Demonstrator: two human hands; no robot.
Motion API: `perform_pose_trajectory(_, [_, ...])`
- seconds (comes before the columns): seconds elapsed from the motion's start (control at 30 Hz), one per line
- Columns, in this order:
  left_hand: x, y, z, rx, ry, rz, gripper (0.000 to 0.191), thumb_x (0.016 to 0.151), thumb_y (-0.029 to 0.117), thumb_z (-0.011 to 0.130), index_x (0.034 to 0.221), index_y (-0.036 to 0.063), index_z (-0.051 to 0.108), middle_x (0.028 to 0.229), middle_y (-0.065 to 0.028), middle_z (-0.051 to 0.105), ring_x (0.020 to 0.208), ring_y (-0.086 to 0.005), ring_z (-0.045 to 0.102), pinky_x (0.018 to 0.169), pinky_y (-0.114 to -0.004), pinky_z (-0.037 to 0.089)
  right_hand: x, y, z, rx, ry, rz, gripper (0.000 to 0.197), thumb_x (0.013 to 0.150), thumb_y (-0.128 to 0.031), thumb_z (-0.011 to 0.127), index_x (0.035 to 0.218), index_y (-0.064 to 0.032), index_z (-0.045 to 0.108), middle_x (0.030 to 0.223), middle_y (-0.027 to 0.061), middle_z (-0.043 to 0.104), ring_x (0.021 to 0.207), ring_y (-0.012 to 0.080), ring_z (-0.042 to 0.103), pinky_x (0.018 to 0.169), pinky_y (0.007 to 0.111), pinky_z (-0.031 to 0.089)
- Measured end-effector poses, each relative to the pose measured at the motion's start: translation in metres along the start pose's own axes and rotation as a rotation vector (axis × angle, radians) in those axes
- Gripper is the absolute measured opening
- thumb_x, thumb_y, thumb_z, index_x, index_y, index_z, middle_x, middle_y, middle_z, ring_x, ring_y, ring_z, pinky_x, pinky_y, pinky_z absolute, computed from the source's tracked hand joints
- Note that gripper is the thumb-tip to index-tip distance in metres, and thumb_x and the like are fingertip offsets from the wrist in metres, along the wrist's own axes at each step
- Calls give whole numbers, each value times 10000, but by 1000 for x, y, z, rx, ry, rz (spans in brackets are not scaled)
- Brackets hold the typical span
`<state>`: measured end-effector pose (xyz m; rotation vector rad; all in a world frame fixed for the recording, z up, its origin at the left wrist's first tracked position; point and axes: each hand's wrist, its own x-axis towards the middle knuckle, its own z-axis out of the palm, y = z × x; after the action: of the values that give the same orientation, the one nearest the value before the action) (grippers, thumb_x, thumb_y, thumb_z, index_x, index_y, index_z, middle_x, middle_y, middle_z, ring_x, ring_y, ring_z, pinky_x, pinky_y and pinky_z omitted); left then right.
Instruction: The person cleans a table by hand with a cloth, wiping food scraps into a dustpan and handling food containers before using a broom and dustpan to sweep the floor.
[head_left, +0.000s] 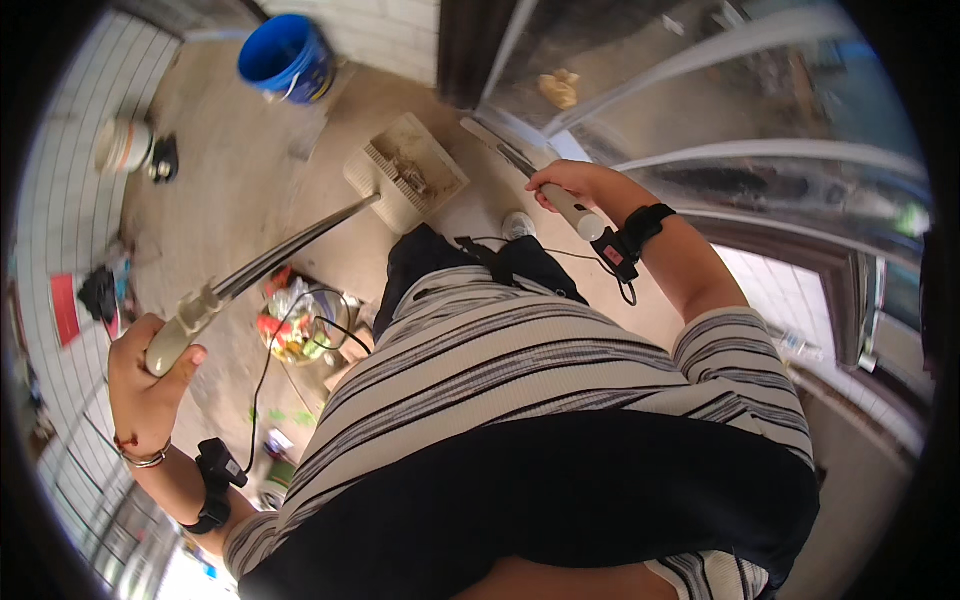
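My left hand (146, 382) grips the pale plastic end of a long metal handle (292, 244). This handle runs down to a cream dustpan (386, 202) with a toothed edge, which rests on the floor ahead of my feet. Grey-brown debris (411, 176) lies inside the pan. My right hand (574, 184) is closed around the pale grip of a second long handle (571, 210), probably a broom's. Its metal shaft points down and away, right of the dustpan. A narrow pale part (486, 136) shows at the far end; bristles cannot be made out.
A blue bucket (289, 56) stands beyond the dustpan, and a white bucket (124, 146) by the tiled wall at left. A container of vegetable scraps (300, 330) sits left of my legs. Clear panels (675, 97) border my right side. Cables (259, 397) hang from wrist devices.
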<state>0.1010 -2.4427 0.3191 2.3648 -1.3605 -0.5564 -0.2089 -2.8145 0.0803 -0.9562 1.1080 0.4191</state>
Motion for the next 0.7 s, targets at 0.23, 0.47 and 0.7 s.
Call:
perform_pose_trajectory(0.23, [132, 181, 52, 281, -180, 429, 318, 658, 231, 706, 725, -10, 509, 641, -195, 504, 608, -368, 507, 536, -381, 390, -121, 6, -128, -132, 181, 152, 209, 777, -181, 623, 628, -99, 502, 505, 16, 487, 395, 83, 438, 364, 222, 331])
perform_pose_trajectory(0.47, [307, 310, 137, 440, -372, 746, 389, 709, 335, 636, 938, 26, 585, 855, -184, 602, 845, -339, 575, 722, -396, 461, -61, -60, -223, -271, 45, 291, 166, 758, -149, 614, 665, -102, 485, 482, 35, 457, 385, 134, 433, 348, 243, 311])
perform_pose_trajectory(0.7, [403, 412, 158, 619, -436, 832, 337, 686, 222, 661, 941, 29, 556, 1025, -118, 557, 945, -318, 537, 793, -366, 441, -2, -169, -267, -927, -135, 497, 169, 692, -160, 685, 583, -82, 582, 546, 81, 551, 433, 199, 510, 428, 307, 407])
